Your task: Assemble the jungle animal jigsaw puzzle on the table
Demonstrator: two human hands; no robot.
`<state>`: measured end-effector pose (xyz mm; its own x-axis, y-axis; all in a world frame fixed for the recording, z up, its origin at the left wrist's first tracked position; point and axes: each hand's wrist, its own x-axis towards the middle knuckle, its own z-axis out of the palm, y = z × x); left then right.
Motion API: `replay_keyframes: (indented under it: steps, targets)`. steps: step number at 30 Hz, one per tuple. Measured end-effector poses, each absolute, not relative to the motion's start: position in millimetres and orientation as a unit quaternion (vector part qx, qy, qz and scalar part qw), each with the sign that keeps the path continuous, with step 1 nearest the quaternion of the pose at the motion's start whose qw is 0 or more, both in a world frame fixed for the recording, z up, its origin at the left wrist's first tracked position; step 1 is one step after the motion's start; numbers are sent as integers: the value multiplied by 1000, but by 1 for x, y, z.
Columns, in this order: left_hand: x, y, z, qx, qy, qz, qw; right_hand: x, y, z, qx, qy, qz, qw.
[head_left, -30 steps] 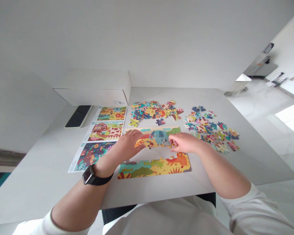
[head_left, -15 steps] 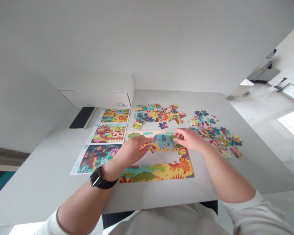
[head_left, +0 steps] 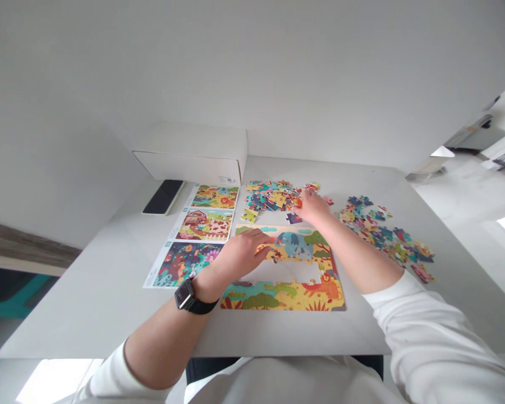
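Note:
A partly assembled jigsaw puzzle (head_left: 261, 302) with elephants, a crocodile and a lion lies on the table, a gap across its middle. My left hand (head_left: 244, 255) rests over its left side, thumb apart from the bent fingers, holding nothing that I can see. Beyond the puzzle's top edge, my right hand (head_left: 314, 209) is at the right end of a heap of loose puzzle pieces (head_left: 269, 197). Its fingers are bent together over the pieces, and whatever is under the fingertips is hidden. A dark purple piece (head_left: 293, 218) lies just below that hand.
A second heap of puzzle pieces (head_left: 376, 230) spreads to the right of my right forearm. On the left lie a picture sheet (head_left: 165, 259) with three printed scenes and a phone (head_left: 163, 196). A white box (head_left: 189, 164) stands against the wall behind them.
My right hand has left the puzzle's upper right part and moved forward to the far heap. My left hand stays over the puzzle. The whole view has shifted slightly.

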<state>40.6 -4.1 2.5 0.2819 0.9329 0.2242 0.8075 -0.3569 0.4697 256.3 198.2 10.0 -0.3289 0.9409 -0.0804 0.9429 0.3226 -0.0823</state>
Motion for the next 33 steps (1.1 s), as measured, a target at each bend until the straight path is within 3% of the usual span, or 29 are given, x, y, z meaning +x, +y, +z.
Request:
replay_keyframes:
  steps: [7,15,22,33]
  targets:
    - [41,-3,3,784,560,243,109,276,201,4,563,821,-42,-83]
    - [43,-3,2,780,559,256,120,331,142,15,374,880,-114,-268]
    - [54,1,2,742,574,260,228,351,79,4,288,899,-200,-264]
    - [68,1,1,631,550,316,446,330,64,0,197,910,-212,-297]
